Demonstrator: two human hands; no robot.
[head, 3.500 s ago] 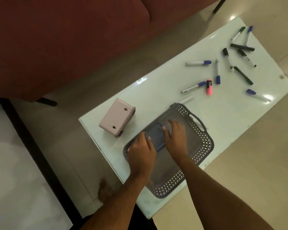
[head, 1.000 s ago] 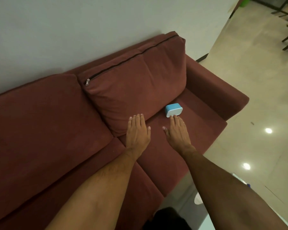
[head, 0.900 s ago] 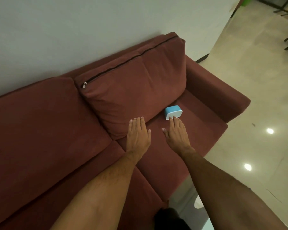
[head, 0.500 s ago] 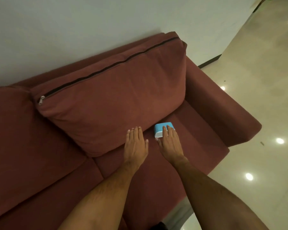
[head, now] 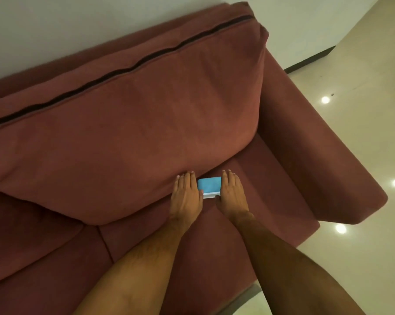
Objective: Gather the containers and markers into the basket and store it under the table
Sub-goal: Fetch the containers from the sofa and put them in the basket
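Observation:
A small blue container with a white base (head: 209, 187) lies on the sofa seat (head: 267, 201), right at the foot of the back cushion. My left hand (head: 186, 196) lies flat, palm down, against the container's left side. On the other side my right hand (head: 231, 194) lies flat against it. Both thumbs touch the container's near corners and all fingers are stretched out. The container rests on the seat between the two hands. The basket, the markers and the table top are out of view.
A large dark red back cushion (head: 128, 123) leans just behind the container. The sofa armrest (head: 323, 160) runs along the right. Beyond it lies glossy beige floor (head: 362, 87). A pale table corner (head: 246, 294) shows at the bottom edge.
I turned from the table and basket to the sofa. My hands moved forward to the blue container; the right hand slid off its top and both hands now flank it.

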